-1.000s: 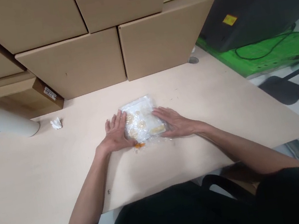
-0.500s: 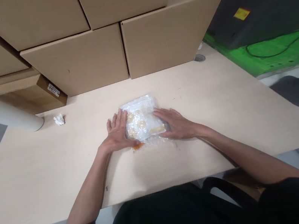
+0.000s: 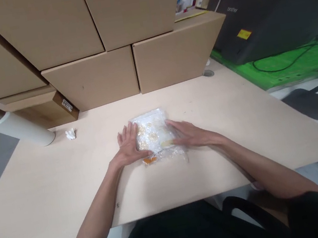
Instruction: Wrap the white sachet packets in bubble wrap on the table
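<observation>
A flat package in clear bubble wrap lies on the pale wooden table in front of me. It looks white, with yellowish round patches, and an orange piece shows at its near left corner. My left hand lies along its left side, fingers spread and thumb stretched over the near edge. On the opposite side, my right hand touches the package with its fingers extended; its thumb is partly blurred. Loose wrap sticks out toward me below the package.
Cardboard boxes are stacked along the back of the table. At the left stand a white bottle with a metal lid and a crumpled white tissue. A dark Brother machine sits on a green surface at the right.
The view has shifted slightly, so more of the bottle and background shows. My right hand has moved a little against the package; my left hand keeps nearly the same place on it.
</observation>
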`<state>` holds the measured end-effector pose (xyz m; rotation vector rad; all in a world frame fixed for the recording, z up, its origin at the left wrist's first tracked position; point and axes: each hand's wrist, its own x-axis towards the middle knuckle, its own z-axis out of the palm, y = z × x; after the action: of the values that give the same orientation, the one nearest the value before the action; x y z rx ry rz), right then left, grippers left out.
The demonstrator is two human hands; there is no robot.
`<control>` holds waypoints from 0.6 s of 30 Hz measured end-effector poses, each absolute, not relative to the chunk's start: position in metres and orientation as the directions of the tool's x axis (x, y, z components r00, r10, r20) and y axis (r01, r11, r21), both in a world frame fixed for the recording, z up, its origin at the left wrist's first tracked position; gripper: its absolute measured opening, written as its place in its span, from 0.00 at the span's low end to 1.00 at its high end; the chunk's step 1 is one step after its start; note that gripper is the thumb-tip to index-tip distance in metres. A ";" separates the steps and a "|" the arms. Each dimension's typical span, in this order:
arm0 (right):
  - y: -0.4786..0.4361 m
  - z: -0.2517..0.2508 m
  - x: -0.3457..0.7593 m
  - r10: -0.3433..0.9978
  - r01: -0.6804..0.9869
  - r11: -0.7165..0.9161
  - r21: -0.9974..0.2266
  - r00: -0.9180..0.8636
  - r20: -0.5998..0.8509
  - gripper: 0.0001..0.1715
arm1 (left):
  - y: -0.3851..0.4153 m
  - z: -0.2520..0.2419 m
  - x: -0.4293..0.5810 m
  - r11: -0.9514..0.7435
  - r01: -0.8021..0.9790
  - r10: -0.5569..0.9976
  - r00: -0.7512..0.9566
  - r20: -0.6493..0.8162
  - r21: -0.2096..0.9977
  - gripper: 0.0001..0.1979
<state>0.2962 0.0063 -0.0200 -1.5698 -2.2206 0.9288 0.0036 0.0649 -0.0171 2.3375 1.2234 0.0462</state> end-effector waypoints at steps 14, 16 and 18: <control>0.045 -0.013 0.284 0.951 0.845 0.073 -0.531 -0.219 -0.217 0.61 | 0.073 -0.021 0.002 -0.467 0.784 0.785 0.581 -0.217 0.409 0.66; 0.038 -0.020 0.287 0.968 0.699 0.002 -0.716 -0.180 -0.173 0.56 | 0.071 -0.021 -0.001 -0.455 0.761 0.775 0.594 -0.215 0.462 0.64; 0.031 -0.028 0.290 0.989 0.479 -0.064 -0.876 -0.090 -0.122 0.53 | 0.070 -0.022 -0.005 -0.442 0.726 0.781 0.601 -0.173 0.526 0.58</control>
<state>0.2899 0.0305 -0.0283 -1.5877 -1.6158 1.0955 -0.0053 0.0705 -0.0216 2.2672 1.1880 0.1274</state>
